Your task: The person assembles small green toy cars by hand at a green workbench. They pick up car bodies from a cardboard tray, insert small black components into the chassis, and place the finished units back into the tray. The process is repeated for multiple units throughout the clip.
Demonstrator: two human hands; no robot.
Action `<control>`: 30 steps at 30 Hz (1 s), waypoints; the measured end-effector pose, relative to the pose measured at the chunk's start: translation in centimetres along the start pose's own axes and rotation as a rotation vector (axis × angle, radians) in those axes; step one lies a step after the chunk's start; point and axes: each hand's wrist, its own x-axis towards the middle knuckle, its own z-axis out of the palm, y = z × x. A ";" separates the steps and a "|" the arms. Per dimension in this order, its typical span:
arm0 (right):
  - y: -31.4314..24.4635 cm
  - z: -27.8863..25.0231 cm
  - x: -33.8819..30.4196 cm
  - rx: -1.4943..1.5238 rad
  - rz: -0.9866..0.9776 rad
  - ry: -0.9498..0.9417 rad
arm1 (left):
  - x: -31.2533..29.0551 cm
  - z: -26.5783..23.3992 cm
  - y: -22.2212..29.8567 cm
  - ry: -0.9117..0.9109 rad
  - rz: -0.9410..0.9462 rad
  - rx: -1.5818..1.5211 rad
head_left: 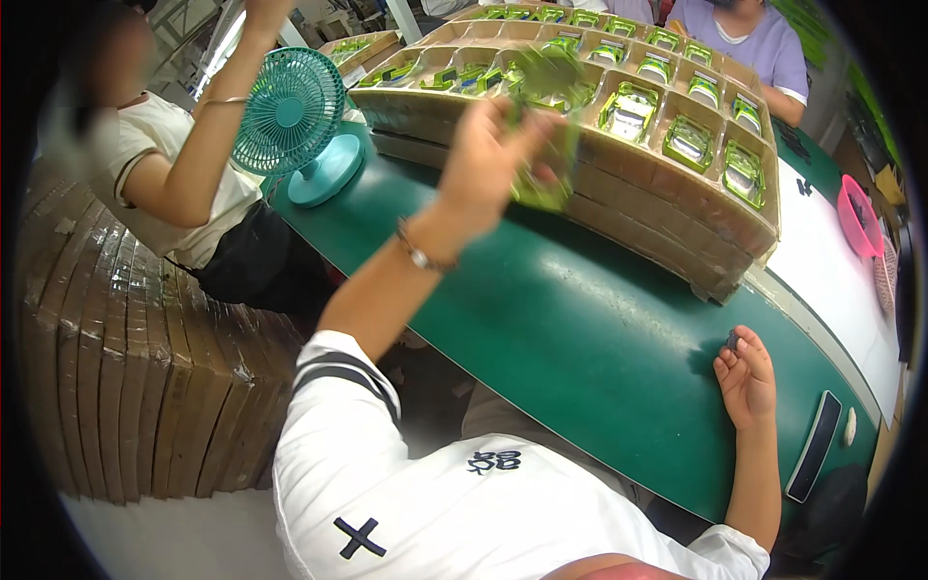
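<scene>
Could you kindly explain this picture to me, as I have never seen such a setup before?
There is no machine here: a person works with two bare hands. The single picture comes from a wide camera on the person's head, looking down, so straight edges bend near the rim. The left hand holds a green part, blurred, by the front of a divided cardboard tray with similar parts in its compartments. The right hand holds a small dark piece over the green table. A teal fan and a flat dark slab also stand or lie there. Other people are nearby.
</scene>
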 end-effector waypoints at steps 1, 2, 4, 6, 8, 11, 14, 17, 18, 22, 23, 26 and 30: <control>-0.1 0.0 -0.1 -0.002 -0.009 0.004 | 2.4 -1.6 0.4 0.114 0.179 0.144; -0.2 0.1 -0.2 0.000 -0.015 0.015 | 5.2 -3.8 0.5 0.235 0.302 0.265; -0.1 0.6 -0.1 0.004 -0.014 0.024 | 11.2 -10.9 1.1 0.478 0.618 0.830; 0.2 1.1 0.3 0.009 -0.001 -0.007 | 15.1 -17.5 2.5 0.683 0.672 1.109; 0.1 1.1 0.6 0.004 0.001 -0.021 | 16.6 -21.4 1.2 0.808 0.510 1.334; -0.2 0.7 0.3 -0.015 -0.009 -0.026 | 17.7 -21.9 -0.3 0.764 -0.062 1.542; 0.0 0.9 0.7 -0.029 0.010 -0.047 | 19.0 -25.0 -2.1 0.560 -0.350 1.650; -0.4 0.4 0.4 -0.034 0.010 -0.045 | 19.8 -22.6 -2.1 0.377 -0.564 1.743; -0.3 0.3 0.4 -0.032 0.016 -0.048 | 20.1 -22.2 -1.8 0.341 -0.581 1.768; -0.2 0.9 0.8 -0.031 0.041 -0.064 | 21.9 -18.3 1.7 0.126 -0.454 1.957; -0.2 1.1 1.1 -0.034 0.048 -0.065 | 22.8 -15.9 2.2 0.187 -0.282 1.932; -0.4 1.5 1.6 -0.052 0.065 -0.084 | 25.6 -3.6 1.1 -0.210 0.215 1.737; -0.7 0.2 0.9 -0.051 0.052 -0.135 | 26.2 12.5 -3.0 -0.530 0.155 1.412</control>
